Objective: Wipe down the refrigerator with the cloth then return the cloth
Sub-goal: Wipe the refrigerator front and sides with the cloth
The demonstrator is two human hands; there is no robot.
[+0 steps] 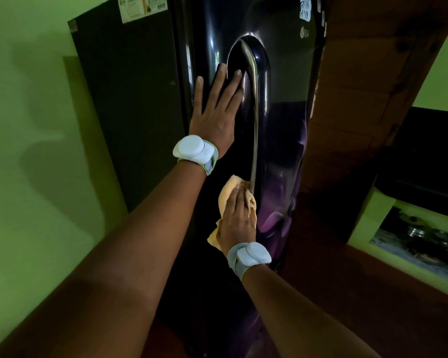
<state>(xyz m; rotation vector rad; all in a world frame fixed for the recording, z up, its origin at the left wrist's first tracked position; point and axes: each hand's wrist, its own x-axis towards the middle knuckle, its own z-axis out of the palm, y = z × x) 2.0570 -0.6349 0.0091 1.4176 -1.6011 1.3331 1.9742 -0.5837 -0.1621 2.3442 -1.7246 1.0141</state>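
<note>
Wiping was under way on the dark refrigerator door (277,140). The left hand (215,109) lay flat, fingers straight, bracing the door beside the handle recess. Lower down, the right hand (237,218) pressed the bunched yellow cloth (224,195) against the door, touching the chrome handle (255,130). Next, probably, strokes along the handle.

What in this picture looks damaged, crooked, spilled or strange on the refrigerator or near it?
Nothing stands out. The left hand lies flat on the dark refrigerator door beside the handle, and the right hand presses the yellow cloth against the door lower down. No spill, dent or crooked part shows.
</note>
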